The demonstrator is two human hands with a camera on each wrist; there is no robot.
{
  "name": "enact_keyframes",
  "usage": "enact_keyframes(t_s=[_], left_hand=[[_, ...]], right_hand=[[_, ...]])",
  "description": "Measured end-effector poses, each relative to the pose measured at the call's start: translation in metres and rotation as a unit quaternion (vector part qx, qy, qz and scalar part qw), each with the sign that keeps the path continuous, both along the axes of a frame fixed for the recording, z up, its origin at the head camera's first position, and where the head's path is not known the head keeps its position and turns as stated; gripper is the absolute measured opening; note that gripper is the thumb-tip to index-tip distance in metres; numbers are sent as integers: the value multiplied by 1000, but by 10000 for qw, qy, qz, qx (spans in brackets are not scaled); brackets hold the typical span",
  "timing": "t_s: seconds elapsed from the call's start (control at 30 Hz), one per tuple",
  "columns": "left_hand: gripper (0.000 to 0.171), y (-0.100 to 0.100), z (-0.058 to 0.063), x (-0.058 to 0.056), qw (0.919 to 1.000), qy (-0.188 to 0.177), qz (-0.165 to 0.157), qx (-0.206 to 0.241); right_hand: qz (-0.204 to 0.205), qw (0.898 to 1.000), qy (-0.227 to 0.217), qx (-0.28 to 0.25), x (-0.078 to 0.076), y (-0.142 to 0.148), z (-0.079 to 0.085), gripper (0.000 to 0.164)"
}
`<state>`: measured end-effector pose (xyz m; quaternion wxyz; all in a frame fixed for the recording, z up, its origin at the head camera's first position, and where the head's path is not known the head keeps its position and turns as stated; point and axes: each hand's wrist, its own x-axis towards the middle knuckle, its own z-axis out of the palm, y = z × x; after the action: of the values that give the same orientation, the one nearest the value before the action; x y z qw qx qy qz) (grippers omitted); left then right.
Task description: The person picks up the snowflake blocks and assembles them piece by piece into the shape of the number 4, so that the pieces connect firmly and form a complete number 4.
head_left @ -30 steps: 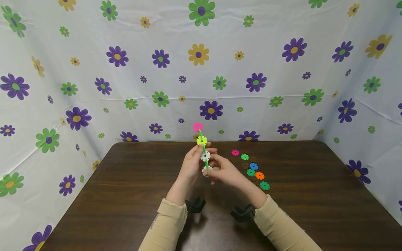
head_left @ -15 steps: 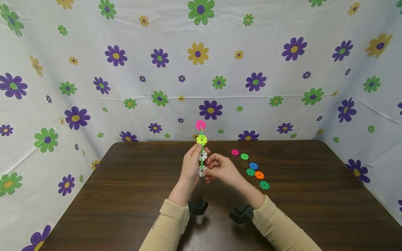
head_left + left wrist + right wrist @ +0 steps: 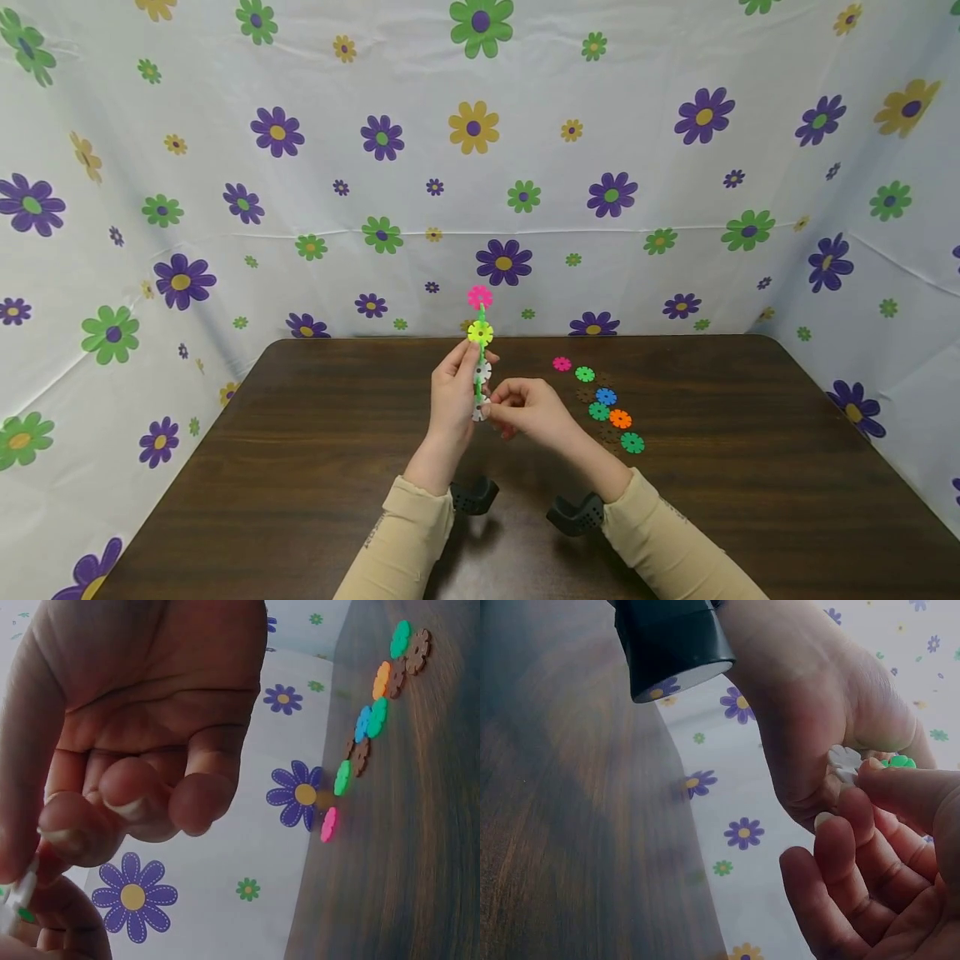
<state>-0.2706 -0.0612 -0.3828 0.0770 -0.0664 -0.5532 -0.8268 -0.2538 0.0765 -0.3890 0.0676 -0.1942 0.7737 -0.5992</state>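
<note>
An upright chain of notched, flower-shaped interlocking discs stands between my hands in the head view. From the top come a pink disc (image 3: 480,297), a yellow disc (image 3: 481,333) and two white ones, with green discs set edge-on between them. My left hand (image 3: 452,400) grips the chain below the yellow disc, thumb along its front. With thumb and index finger my right hand (image 3: 534,410) pinches the lowest white disc (image 3: 478,411). In the right wrist view that white disc (image 3: 844,762) shows at my fingertips beside a green disc (image 3: 900,761); fingers hide the rest.
Loose discs lie on the dark wooden table (image 3: 337,467) to the right: a pink disc (image 3: 562,364), a blue disc (image 3: 606,397), an orange disc (image 3: 620,419), several green and brown ones. A flowered cloth (image 3: 420,167) hangs behind. Black wrist mounts sit at both cuffs.
The chain has straightened from a slight lean and shifted a little to the left at its lower end. My right fingers have drawn back from its middle, keeping to the bottom white disc.
</note>
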Motion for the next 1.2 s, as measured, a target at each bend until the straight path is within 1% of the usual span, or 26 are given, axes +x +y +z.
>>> enact_keyframes(t_s=[0.27, 0.43, 0.53, 0.6, 0.7, 0.77, 0.87, 1.0, 1.1, 1.2], left_hand=[[30, 1, -1, 1, 9988, -71, 464, -134], [31, 2, -2, 1, 9968, -251, 753, -78], [31, 3, -3, 2, 9964, -266, 801, 10], [29, 3, -3, 2, 9968, -199, 770, 81], [27, 2, -2, 3, 9975, -40, 693, 135], [27, 0, -2, 3, 9978, 58, 635, 166], [29, -1, -2, 1, 9979, 139, 599, 189], [31, -3, -2, 0, 9978, 152, 618, 192], [31, -4, 0, 0, 9977, 135, 635, 186], [30, -6, 1, 0, 9977, 104, 635, 206]], right_hand=[[-259, 9993, 278, -40, 2, -3, -4, 15], [-403, 9980, 471, -114, 4, -6, -4, 15], [-412, 9978, 504, -100, 4, -7, -4, 15], [-326, 9983, 473, -31, 2, -6, -3, 16], [-107, 9990, 381, 224, -3, 1, 0, 18], [52, 9985, 303, 443, -8, 9, 3, 18], [131, 9967, 253, 758, -18, 31, 7, 17], [-114, 9935, 158, 1126, -33, 66, 6, 17], [-357, 9911, 35, 1279, -43, 90, 1, 21], [-601, 9885, -34, 1387, -53, 110, -9, 24]])
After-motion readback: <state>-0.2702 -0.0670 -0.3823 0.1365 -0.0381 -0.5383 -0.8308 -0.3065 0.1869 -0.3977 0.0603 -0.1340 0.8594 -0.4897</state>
